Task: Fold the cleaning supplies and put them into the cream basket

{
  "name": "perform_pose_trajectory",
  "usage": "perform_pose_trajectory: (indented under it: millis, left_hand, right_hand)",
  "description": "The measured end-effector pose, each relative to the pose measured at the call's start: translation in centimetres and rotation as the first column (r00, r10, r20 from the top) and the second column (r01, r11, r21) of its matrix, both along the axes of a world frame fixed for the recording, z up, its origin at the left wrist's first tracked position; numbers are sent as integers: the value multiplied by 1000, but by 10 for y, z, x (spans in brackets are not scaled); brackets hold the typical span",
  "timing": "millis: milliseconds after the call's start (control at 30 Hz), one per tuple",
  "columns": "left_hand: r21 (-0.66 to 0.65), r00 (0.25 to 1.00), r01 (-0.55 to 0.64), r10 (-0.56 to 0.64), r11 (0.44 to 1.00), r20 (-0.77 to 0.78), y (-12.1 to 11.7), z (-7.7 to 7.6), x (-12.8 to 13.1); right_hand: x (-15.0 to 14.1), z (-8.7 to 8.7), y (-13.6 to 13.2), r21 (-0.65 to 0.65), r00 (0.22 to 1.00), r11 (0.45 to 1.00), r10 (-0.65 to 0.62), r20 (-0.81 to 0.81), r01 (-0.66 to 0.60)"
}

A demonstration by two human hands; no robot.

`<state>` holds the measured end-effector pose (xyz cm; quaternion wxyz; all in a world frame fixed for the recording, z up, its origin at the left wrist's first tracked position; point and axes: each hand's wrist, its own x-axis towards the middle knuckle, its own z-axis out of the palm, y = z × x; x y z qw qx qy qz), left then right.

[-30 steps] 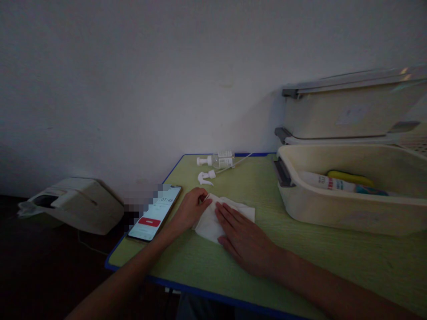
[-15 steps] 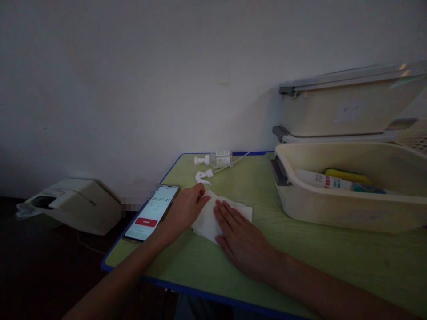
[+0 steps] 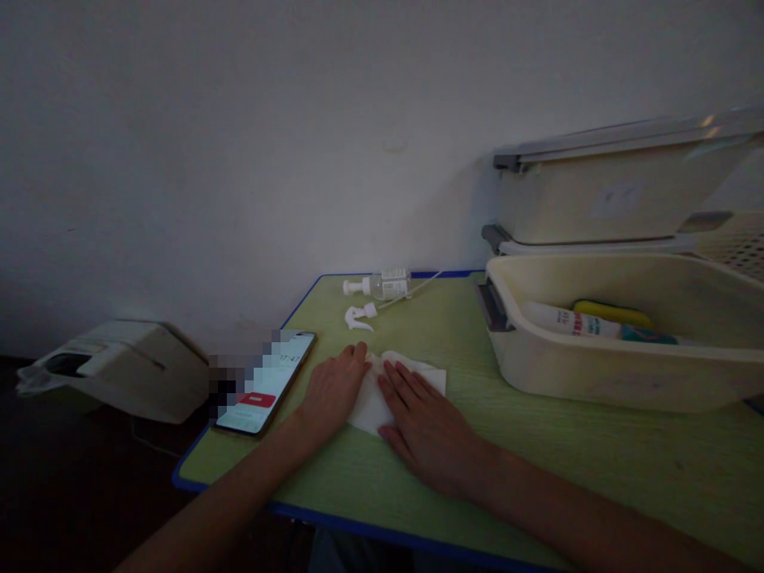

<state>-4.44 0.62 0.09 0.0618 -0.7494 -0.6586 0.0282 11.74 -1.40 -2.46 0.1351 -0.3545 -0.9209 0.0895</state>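
On the green surface [image 3: 597, 450], a clear pump bottle [image 3: 391, 284] lay on its side, a white spray head [image 3: 361, 315] just in front. A cream bin [image 3: 597, 376] stood right, a phone [image 3: 273, 386] lay left. The phone showed 07:47; the bottle's label was too small to read. Between bin and phone lay a white cloth [image 3: 365, 407]. The right hand [image 3: 425, 428] pressed flat on it, fingers extended; the left hand [image 3: 334, 387] curled at its edge, whether gripping I couldn't tell.

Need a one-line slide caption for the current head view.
Left hand at one edge of a white sheet, right hand laid over it, on a green table between phone and cream bin.
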Motion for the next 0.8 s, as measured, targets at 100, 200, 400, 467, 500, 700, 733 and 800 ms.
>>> perform_pose_trajectory:
  millis: [100, 200, 400, 467, 500, 700, 733, 800]
  left_hand:
    - [24, 996, -19, 21, 1000, -91, -3, 1, 4]
    - [104, 988, -22, 38, 994, -150, -4, 4, 7]
    - [236, 975, 212, -223, 948, 20, -12, 7, 8]
    - [231, 929, 257, -306, 938, 210, -16, 5, 10]
    - [221, 889, 288, -346, 932, 300, -18, 3, 11]
    - [66, 733, 435, -396, 898, 553, -14, -17, 11]
    - [53, 744, 431, -388, 901, 545, -13, -20, 9]
    - [48, 779, 422, -390, 905, 491, -12, -24, 4]
  right_hand:
    - [0, 2, 0, -15, 1000, 1000, -6, 22, 6]
    - [0, 3, 0, -24, 999, 1000, -9, 36, 10]
    - [-1, 2, 0, -14, 1000, 1000, -24, 11, 24]
    - [-1, 0, 0, 8, 1000, 1000, -12, -6, 12]
    - [-2, -1, 0, 21, 1000, 1000, -5, -16, 6]
    - [-3, -4, 0, 69, 999, 997, -13, -51, 16]
    - [-2, -4, 0, 69, 998, 997, -12, -54, 16]
    - [-2, -4, 0, 60, 999, 998, -13, -50, 16]
